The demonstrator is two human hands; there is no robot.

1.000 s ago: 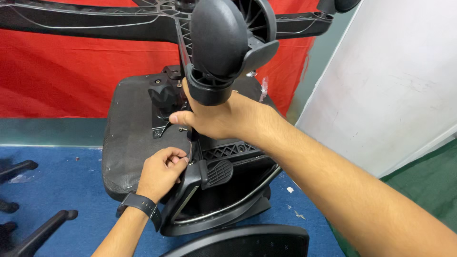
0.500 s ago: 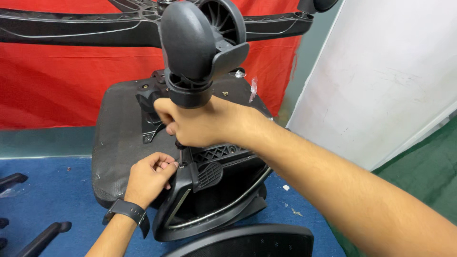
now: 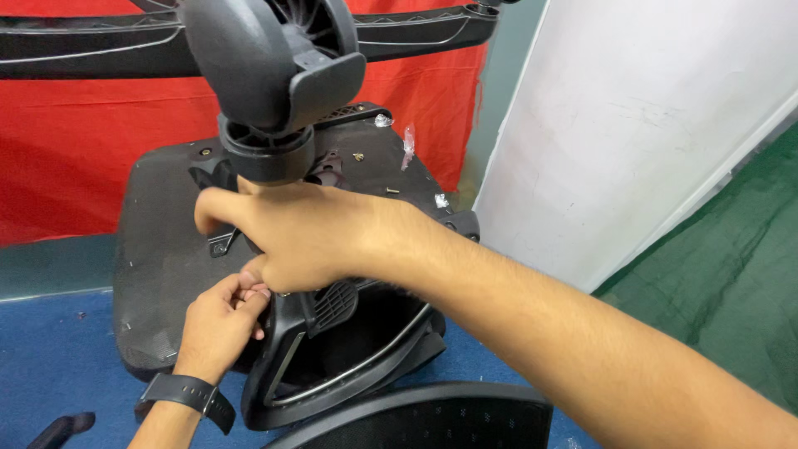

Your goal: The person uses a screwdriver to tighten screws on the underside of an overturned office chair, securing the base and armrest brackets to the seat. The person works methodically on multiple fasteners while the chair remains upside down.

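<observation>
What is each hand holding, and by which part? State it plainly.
The right hand grips the upturned chair base by its central column, just under the hub. The left hand pinches something small at the mechanism below; what it is cannot be told.

Two bare forearms, no sleeves in view. Black wristwatch (image 3: 184, 396) with a wide matte strap, buckled just behind the left hand (image 3: 220, 320). Nothing worn behind the right hand (image 3: 307, 233); no rings visible.
</observation>
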